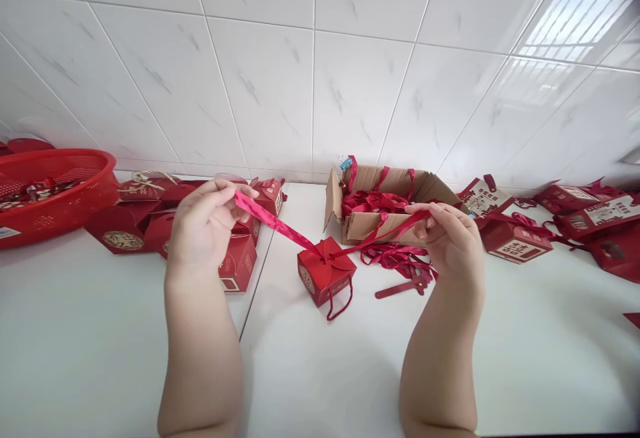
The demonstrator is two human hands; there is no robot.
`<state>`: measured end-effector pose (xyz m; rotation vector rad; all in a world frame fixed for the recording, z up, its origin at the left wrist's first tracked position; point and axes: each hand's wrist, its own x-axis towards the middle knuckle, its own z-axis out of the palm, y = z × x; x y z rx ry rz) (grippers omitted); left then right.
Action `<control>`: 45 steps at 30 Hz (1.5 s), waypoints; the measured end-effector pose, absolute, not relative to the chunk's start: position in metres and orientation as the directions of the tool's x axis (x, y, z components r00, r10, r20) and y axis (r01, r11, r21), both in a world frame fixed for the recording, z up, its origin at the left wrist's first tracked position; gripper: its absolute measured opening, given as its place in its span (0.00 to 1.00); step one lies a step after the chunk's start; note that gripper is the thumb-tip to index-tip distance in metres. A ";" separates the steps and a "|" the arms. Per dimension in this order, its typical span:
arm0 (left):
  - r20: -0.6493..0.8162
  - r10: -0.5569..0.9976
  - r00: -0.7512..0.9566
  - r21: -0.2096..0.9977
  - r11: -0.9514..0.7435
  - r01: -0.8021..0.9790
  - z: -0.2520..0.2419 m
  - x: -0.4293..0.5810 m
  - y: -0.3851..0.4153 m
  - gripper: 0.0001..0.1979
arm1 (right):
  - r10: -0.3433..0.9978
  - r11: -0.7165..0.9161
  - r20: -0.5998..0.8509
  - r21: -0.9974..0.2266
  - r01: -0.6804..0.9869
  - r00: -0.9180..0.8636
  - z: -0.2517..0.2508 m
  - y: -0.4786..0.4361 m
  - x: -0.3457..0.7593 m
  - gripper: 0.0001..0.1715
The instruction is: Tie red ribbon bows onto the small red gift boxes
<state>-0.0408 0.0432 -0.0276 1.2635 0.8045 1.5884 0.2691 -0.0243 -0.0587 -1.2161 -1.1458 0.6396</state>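
Centre box [321,275]; carton [357,226] behind, rightward

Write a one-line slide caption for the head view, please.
Left hand and right hand hold out red ribbon from the top of a small red box.

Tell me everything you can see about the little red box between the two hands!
The little red box looks like folded card. Its curved top flaps are closed, with a red ribbon at their middle; whether it's knotted is unclear. The left hand and right hand hold the ribbon's two ends up. One side has a pale round emblem; another has a dark red cord loop. The box sits upright, turned cornerwise, on the white table.
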 end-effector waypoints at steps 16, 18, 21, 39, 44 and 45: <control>0.412 0.908 -0.080 0.876 -0.419 -0.238 -0.040 0.006 0.029 0.11 | 0.772 0.607 0.621 -0.784 0.131 0.136 -0.050 -0.024 0.210 0.19; 0.459 0.888 0.015 0.869 -0.446 -0.216 -0.039 0.005 0.026 0.14 | 0.755 0.634 0.648 -0.760 0.144 0.100 -0.051 -0.025 0.207 0.20; 0.527 0.819 0.226 0.849 -0.494 -0.190 -0.038 0.003 0.023 0.21 | 0.748 0.649 0.664 -0.736 0.192 0.017 -0.050 -0.026 0.204 0.22; 0.569 0.650 0.504 0.812 -0.539 -0.221 -0.042 0.007 0.021 0.35 | 0.676 0.669 0.733 -0.565 0.484 -0.078 -0.052 -0.021 0.187 0.32; 0.548 0.705 0.451 0.824 -0.549 -0.142 -0.040 0.005 0.021 0.35 | 0.664 0.671 0.744 -0.548 0.500 -0.077 -0.051 -0.021 0.189 0.32; 0.535 0.740 0.407 0.832 -0.546 -0.100 -0.040 0.004 0.023 0.35 | 0.663 0.666 0.746 -0.547 0.507 -0.067 -0.051 -0.021 0.191 0.32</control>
